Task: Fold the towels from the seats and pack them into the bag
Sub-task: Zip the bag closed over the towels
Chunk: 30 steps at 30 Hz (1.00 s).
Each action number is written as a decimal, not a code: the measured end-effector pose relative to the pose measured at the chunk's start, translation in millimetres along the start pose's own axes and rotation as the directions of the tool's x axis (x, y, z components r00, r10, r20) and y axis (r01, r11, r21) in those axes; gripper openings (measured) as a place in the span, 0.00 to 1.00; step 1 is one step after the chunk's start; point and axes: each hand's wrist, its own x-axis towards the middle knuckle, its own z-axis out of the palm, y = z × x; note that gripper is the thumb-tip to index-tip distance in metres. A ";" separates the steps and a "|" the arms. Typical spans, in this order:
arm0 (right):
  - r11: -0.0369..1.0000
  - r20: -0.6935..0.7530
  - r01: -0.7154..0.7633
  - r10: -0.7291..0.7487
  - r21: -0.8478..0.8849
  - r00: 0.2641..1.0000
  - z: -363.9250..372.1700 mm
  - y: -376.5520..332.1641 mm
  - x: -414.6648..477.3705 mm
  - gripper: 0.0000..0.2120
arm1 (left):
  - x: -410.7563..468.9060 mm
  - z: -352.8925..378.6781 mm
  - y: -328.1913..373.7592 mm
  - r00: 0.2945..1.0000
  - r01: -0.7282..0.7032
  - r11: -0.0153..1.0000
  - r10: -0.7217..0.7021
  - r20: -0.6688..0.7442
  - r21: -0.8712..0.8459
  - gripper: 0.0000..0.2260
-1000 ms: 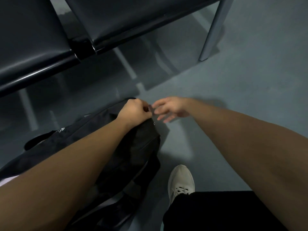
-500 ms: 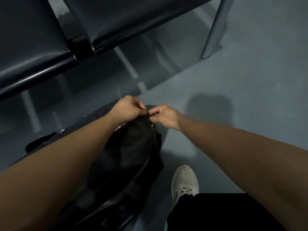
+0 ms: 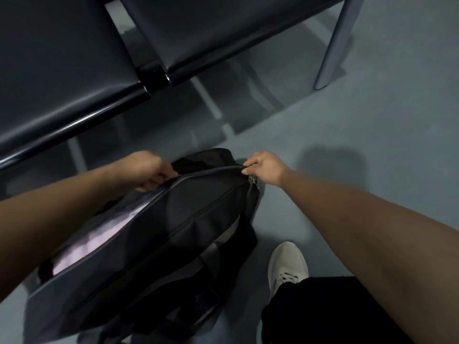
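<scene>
A black bag [image 3: 173,234] lies on the grey floor in front of me. Its top zipper is closed along the far stretch and gapes open nearer me. A pale pink towel [image 3: 99,237] shows through that gap. My left hand [image 3: 149,170] grips the bag's top edge by the zipper line, fingers curled. At the bag's far right corner, my right hand [image 3: 263,167] pinches the end of the zipper. Both arms reach forward over the bag.
Two dark seats [image 3: 62,70] on a black frame run across the top left, with nothing seen on them. A grey metal bench leg [image 3: 332,45] stands at the upper right. My white shoe [image 3: 288,264] and black trouser leg [image 3: 323,311] are beside the bag.
My hands were together at the bag's far corner; the left hand has moved left along the zipper line. The zipper between them now looks closed, and the pink towel shows in the gap.
</scene>
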 end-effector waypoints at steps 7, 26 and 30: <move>0.932 0.108 0.175 -0.148 -0.318 0.983 -8.6 -87.4 2.2 0.09 | -48.5 -12.7 -23.4 0.989 -0.114 0.975 0.094 -0.111 -0.189 0.03; 0.746 0.149 0.541 -0.528 -0.389 0.836 37.4 -170.5 -59.2 0.10 | -81.2 -36.3 -89.9 0.972 -0.180 0.962 0.141 -0.189 -0.207 0.14; 0.763 0.108 0.427 -0.432 -0.485 0.895 23.5 -156.6 -53.1 0.12 | -101.3 -77.7 -144.1 0.974 -0.070 0.980 0.026 -0.225 -0.187 0.12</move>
